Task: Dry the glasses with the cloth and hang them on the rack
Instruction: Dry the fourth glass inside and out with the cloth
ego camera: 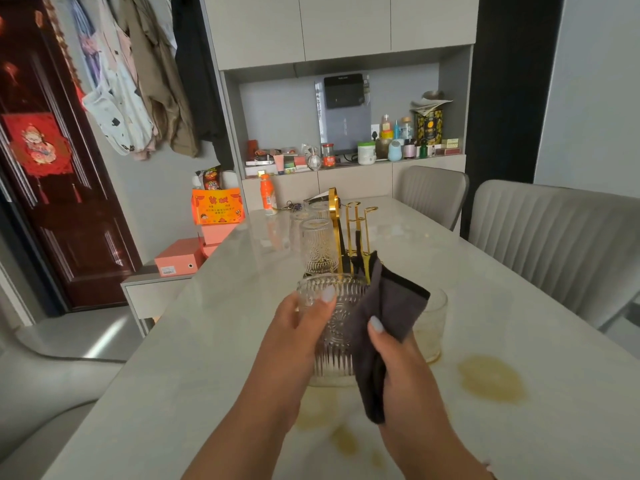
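Nearest to us, amber puddles lie on the pale counter, one to the right of our wrists and smaller drips between our forearms. Just above them we hold the ribbed glass up off the surface: our left hand curls round its left wall, thumb on the rim side, which we judge steadies it so the other hand can rub. Our right hand has its grip pinching the dark grey cloth, folded over and pressed against the glass's right side; drying looks to be under way, with hanging not yet done. Behind the cloth, on the right, a second glass stands on the counter, partly hidden, probably waiting its turn. Farther off, the gold rack stands mid-counter with its looped pegs on the right bare, while on its left upturned glasses sit mouth-down, presumably to drain. Beyond it an orange bottle stands near the far left edge, two grey chairs line the right side, and a shelf of jars fills the back wall.
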### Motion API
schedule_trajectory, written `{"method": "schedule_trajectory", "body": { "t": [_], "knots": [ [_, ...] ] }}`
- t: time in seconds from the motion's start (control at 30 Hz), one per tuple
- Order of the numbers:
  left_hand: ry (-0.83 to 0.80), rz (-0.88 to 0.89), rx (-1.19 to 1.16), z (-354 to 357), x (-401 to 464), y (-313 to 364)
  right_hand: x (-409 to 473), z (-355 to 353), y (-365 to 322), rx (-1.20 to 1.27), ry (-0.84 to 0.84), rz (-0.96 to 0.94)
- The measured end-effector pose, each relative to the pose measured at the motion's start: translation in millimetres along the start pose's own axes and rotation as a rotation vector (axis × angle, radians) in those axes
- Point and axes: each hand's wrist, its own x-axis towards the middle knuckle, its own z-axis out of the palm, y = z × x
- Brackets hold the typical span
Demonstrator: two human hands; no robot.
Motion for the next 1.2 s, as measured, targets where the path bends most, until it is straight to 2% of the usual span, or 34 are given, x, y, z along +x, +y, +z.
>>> {"method": "schedule_trajectory", "body": {
  "t": [0.13, 0.2, 0.27, 0.37, 0.47, 0.6, 0.7, 0.77, 0.8, 0.9, 0.97, 1.03, 1.1, 1.13, 1.2],
  "knots": [
    [0.048, -0.013, -0.055, 4.4, -8.4, 2.6, -8.8, 2.6, 9.5, -0.349, -0.028, -0.239],
    [0.037, -0.019, -0.083, 7.1, -10.1, 2.4, -6.7, 4.0, 8.9, -0.422, -0.024, -0.310],
    [0.019, -0.025, -0.147, 7.7, -10.2, 0.1, -0.9, -0.8, 6.2, -0.330, -0.004, -0.283],
    [-0.095, -0.062, -0.295, 7.8, -9.4, -3.2, 4.4, -5.9, 0.3, -0.042, 0.029, -0.012],
    [-0.201, -0.049, -0.354, 5.0, -9.6, -5.1, 3.8, -7.1, -6.0, 0.216, -0.022, 0.147],
    [-0.264, -0.024, -0.288, 3.2, -10.7, -2.3, -0.2, -3.2, -9.5, 0.421, -0.142, 0.127],
    [-0.082, 0.048, -0.088, 5.2, -7.7, -3.5, 0.8, -5.9, 0.8, 0.443, -0.053, 0.094],
    [0.052, 0.109, 0.026, 9.8, -11.2, -7.4, 0.3, -6.5, 6.6, 0.332, 0.060, 0.063],
    [0.062, 0.148, 0.046, 12.1, -16.0, -7.8, -0.7, -5.8, 8.6, 0.263, 0.111, 0.027],
    [-0.011, 0.185, -0.027, 16.5, -18.1, -12.8, -5.6, -3.5, 5.8, 0.049, 0.140, -0.058],
    [-0.078, 0.153, -0.134, 12.7, -13.8, -11.9, -3.8, -6.5, 0.5, 0.024, 0.101, -0.019],
    [-0.194, 0.109, -0.242, 8.6, -10.8, -8.9, -0.7, -6.9, -8.8, 0.166, 0.009, 0.081],
    [-0.300, 0.060, -0.246, 8.0, -10.5, -6.9, 0.8, -5.4, -13.6, 0.348, -0.041, 0.156],
    [-0.300, 0.046, -0.198, 8.1, -9.7, -6.4, 0.5, -5.2, -13.9, 0.387, -0.037, 0.153],
    [-0.191, 0.057, -0.103, 9.1, -6.6, -6.2, 0.9, -7.6, -11.6, 0.413, 0.024, 0.109]
  ]
}}
